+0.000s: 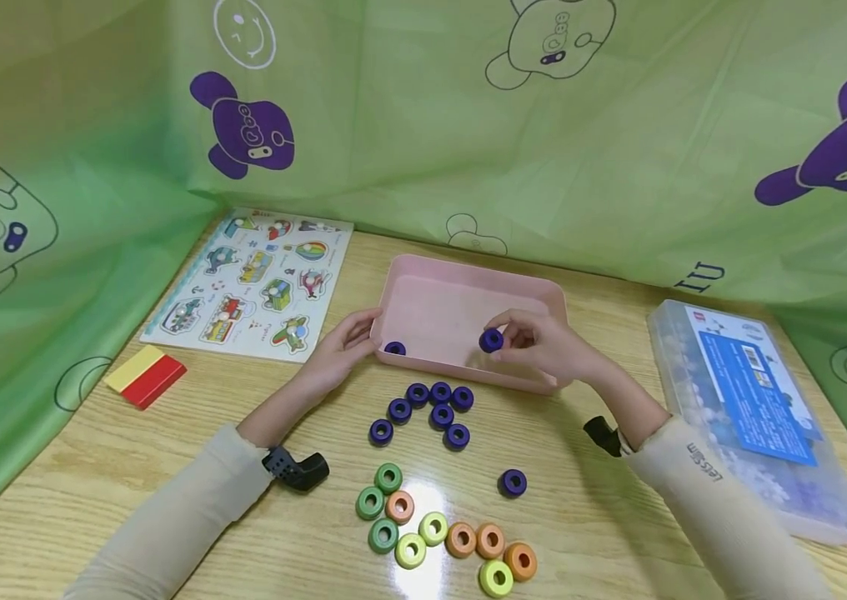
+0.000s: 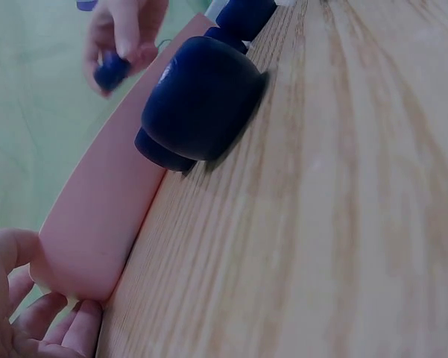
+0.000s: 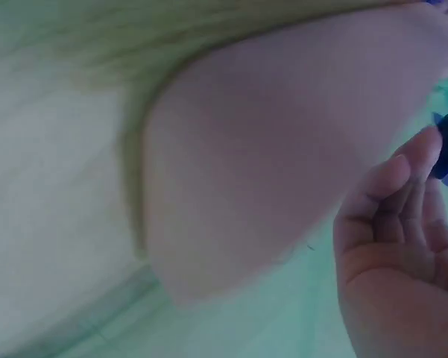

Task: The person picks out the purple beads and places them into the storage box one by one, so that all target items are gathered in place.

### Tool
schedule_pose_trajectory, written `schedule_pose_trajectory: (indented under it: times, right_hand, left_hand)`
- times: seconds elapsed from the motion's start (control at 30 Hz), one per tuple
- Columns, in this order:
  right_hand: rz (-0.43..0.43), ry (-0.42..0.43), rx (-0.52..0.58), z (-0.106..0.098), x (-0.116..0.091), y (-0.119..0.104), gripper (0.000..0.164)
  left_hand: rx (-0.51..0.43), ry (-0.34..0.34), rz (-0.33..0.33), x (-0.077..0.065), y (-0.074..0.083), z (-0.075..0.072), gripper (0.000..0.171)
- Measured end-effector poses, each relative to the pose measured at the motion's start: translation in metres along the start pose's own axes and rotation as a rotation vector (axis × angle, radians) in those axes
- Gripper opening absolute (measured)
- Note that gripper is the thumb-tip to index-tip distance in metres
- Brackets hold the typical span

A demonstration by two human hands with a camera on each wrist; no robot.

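Note:
My right hand [image 1: 543, 346] pinches a dark purple ring-shaped bead [image 1: 485, 345] between thumb and fingertips, above the right part of a shallow pink tray [image 1: 434, 317]. In the right wrist view the held bead [image 3: 446, 149] shows at the right edge, partly hidden by the fingers. My left hand [image 1: 335, 357] grips the tray at its near left corner; the left wrist view has the thumb at the rim and fingers curled low on the wall. Inside that corner lies one purple bead [image 1: 391, 347]. Several more purple beads [image 1: 441, 415] lie just in front of the tray.
Nearer are green [image 1: 370, 514], orange [image 1: 461, 552] and yellow [image 1: 404, 558] beads, with a lone purple bead [image 1: 504, 485] to their right. A picture puzzle board [image 1: 254, 287] and a red-and-yellow block [image 1: 153, 382] lie left. A clear plastic case [image 1: 694, 400] lies right; green cloth [image 1: 393, 125] hangs behind.

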State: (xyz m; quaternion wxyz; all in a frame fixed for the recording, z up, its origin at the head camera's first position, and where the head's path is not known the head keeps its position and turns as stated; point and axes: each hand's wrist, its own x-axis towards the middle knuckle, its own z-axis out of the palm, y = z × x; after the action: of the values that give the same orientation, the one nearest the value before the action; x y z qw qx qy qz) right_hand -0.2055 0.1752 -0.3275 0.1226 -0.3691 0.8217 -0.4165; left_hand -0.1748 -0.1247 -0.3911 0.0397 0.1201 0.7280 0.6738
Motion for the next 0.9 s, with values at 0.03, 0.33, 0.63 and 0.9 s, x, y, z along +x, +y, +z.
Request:
schedule_pose_trajectory:
  times: [0.03,0.33,0.63,0.9]
  right_hand:
    - [0.017,0.005,-0.001,0.001,0.002,0.004,0.033]
    - [0.141,-0.037,-0.205,0.017,0.011,0.021,0.027]
    - [0.177,-0.086,-0.273,0.032,0.025,0.016,0.026]
    - [0.187,-0.122,-0.282,0.042,0.039,0.009,0.029]
  left_hand:
    - [0.004,-0.001,-0.002,-0.001,0.000,0.000,0.042]
    - [0.022,0.000,0.009,-0.001,-0.001,0.000,0.042]
    - [0.023,-0.001,0.000,0.000,-0.001,0.000,0.042]
    - [0.001,-0.005,-0.024,-0.005,0.017,0.003,0.043]
